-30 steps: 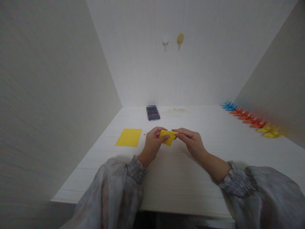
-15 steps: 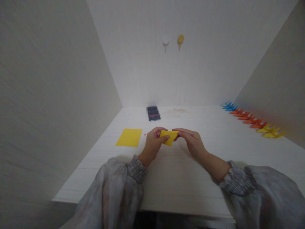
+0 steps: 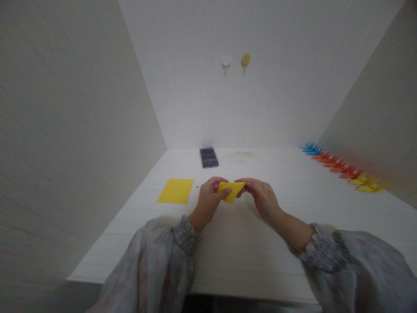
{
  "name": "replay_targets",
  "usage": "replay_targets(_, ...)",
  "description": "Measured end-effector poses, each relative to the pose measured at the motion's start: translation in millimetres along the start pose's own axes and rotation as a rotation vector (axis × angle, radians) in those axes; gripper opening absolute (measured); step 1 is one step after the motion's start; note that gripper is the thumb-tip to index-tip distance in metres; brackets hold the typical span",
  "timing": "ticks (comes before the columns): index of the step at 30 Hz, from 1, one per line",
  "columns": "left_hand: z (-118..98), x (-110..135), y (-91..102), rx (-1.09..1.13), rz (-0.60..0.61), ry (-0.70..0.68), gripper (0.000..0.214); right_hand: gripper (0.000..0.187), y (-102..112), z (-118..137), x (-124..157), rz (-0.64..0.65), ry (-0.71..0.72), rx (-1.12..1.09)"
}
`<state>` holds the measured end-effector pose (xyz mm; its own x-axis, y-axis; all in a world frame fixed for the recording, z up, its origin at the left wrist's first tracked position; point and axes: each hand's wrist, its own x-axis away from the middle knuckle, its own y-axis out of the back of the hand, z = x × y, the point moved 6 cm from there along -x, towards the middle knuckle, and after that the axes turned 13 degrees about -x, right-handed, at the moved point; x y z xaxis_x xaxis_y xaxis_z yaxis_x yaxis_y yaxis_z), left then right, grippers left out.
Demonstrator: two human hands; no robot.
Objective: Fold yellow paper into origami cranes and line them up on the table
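A small folded piece of yellow origami paper (image 3: 232,191) is held up between my hands, over the middle of the white table. My left hand (image 3: 210,198) pinches its left side, thumb lying across the front and fingers behind. At the upper right corner, my right hand (image 3: 262,195) grips the paper with its fingertips; the fingers go partly behind it, so their exact hold is hidden. A flat yellow paper sheet (image 3: 176,191) lies on the table to the left of my left hand.
A dark phone (image 3: 209,157) lies near the back wall. Several folded paper cranes, blue (image 3: 312,149), orange (image 3: 337,165) and yellow (image 3: 367,182), line the right wall. A tiny orange scrap (image 3: 197,187) is beside the sheet. Two hooks (image 3: 245,61) hang on the back wall.
The view has tilted slightly upward, so everything sits a little lower. My right fingers have shifted slightly at the folded paper's right corner; both hands keep hold of it.
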<state>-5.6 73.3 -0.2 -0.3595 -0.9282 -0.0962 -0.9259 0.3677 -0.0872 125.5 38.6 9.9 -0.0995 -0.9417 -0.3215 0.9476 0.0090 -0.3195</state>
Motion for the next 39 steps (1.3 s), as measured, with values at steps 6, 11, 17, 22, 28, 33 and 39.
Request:
replay_targets(6, 1.4, -1.1, 3.4, 0.011, -0.028, -0.016, 0.029, 0.026, -1.4, 2.7, -1.1, -0.031, -0.016, -0.006)
replay_targets(11, 0.0, -0.1, 1.1, -0.001, -0.006, -0.016, 0.030, 0.017, -3.8, 2.5, -1.8, -0.067, -0.050, 0.112)
replay_targets(17, 1.4, 1.5, -2.2, -0.058, 0.030, 0.003, 0.032, 0.018, -3.7, 4.7, -1.3, -0.096, -0.062, 0.185)
replay_targets(22, 4.1, 2.9, -2.5, -0.126, 0.036, 0.040, 0.031, 0.016, -6.4, 4.7, -0.5, -0.036, -0.071, 0.172)
replay_targets(28, 6.4, 4.4, -4.9, -0.129, 0.078, 0.076, 0.029, 0.017, -4.3, 2.7, -0.2, -0.039, -0.079, 0.202)
replay_targets(33, 7.5, 4.5, -6.9, -0.133, 0.098, 0.096, 0.027, 0.015, -3.7, 1.3, -0.2, -0.052, -0.089, 0.200)
replay_targets(39, 8.9, 6.8, -10.8, -0.071, 0.155, 0.134, 0.026, 0.015, -5.3, 0.2, 0.6, -0.033, -0.125, 0.192)
